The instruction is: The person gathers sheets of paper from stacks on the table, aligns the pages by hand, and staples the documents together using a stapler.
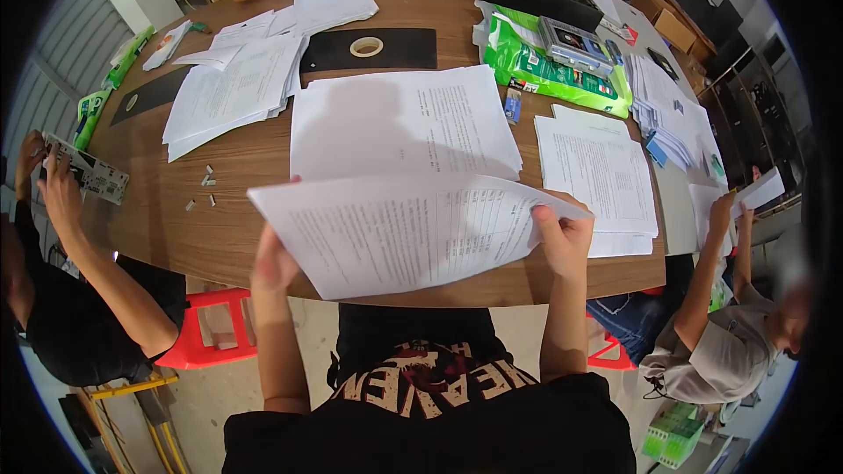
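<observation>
Between my two hands I hold a sheaf of printed paper (pixel 395 233) above the table's front edge, with lines of text and a small table facing me. My right hand (pixel 564 235) grips its right end, thumb on the near face. At the left end, my left hand (pixel 277 259) is partly behind the paper, and its fingers are hidden. Just beyond lies a large stack of printed sheets (pixel 395 123), shaded on its left part. A second paper stack (pixel 597 175) sits to the right, and another pile (pixel 233 92) lies to the left.
On the wooden table (pixel 202 237) are a tape roll (pixel 366 47) on a black board, small white pieces (pixel 208 181) and a green package (pixel 562 75) under a metal device. A person at left holds a circuit board (pixel 92 171); people at right and across handle papers.
</observation>
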The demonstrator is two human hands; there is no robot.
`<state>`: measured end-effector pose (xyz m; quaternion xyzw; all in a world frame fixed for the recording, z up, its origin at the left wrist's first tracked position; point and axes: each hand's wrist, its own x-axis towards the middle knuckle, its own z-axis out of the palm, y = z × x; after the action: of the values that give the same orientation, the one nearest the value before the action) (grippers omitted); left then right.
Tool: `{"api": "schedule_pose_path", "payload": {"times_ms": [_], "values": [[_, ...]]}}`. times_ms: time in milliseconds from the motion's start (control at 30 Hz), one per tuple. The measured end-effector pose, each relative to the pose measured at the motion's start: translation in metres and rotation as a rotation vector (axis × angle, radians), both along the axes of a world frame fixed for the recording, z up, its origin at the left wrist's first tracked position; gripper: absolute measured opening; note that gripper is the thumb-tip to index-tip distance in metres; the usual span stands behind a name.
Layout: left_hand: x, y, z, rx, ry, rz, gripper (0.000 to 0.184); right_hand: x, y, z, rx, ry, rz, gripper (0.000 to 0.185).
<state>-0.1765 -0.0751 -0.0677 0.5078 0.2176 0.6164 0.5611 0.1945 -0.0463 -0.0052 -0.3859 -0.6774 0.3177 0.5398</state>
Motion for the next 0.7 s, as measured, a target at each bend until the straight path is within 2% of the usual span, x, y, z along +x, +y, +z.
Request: {"api": "schedule_pose_path", "payload": {"times_ms": [33,67,133,167,233,300,367,400,433,500,533,633,700], "values": [[0.004,-0.005,-0.007,0.004,-0.032,0.013,0.095,-0.001,-0.002,-0.002,-0.025,0.024,-0.031,0.017],[0.005,-0.010,-0.008,0.005,-0.032,0.015,0.095,-0.002,-0.004,-0.002,-0.023,0.024,-0.029,0.017],[0.010,-0.019,0.001,-0.160,0.221,0.153,0.055,-0.002,-0.008,-0.002,-0.035,0.059,-0.107,0.018],[0.014,-0.024,0.008,-0.162,0.221,0.152,0.055,-0.002,-0.013,-0.001,-0.037,0.059,-0.107,0.018],[0.028,-0.034,0.032,-0.178,0.306,0.289,0.033,0.002,-0.025,0.003,-0.045,0.044,-0.153,0.019],[0.036,-0.047,0.044,-0.161,0.312,0.273,0.033,0.003,-0.035,0.012,-0.080,0.040,-0.049,0.024],[0.043,-0.051,0.039,-0.136,0.324,0.258,0.034,-0.007,-0.036,0.014,0.098,0.066,0.141,0.032],[0.046,-0.049,0.026,-0.073,0.450,0.318,0.033,-0.008,-0.035,0.003,0.084,0.031,0.133,0.040],[0.048,-0.047,0.020,-0.010,0.577,0.378,0.033,-0.011,-0.037,-0.006,0.085,0.032,0.136,0.040],[0.047,-0.048,0.028,-0.006,0.629,0.394,0.031,-0.019,-0.044,-0.016,-0.126,0.104,-0.013,0.038],[0.047,-0.052,0.034,-0.010,0.680,0.404,0.030,-0.022,-0.048,-0.013,-0.144,0.107,-0.015,0.038],[0.044,-0.059,0.051,-0.046,0.647,0.428,0.026,-0.028,-0.055,0.003,-0.219,0.178,-0.078,0.031],[0.043,-0.056,0.043,-0.069,0.647,0.423,0.025,-0.031,-0.052,0.003,-0.101,0.046,-0.072,0.024]]}}
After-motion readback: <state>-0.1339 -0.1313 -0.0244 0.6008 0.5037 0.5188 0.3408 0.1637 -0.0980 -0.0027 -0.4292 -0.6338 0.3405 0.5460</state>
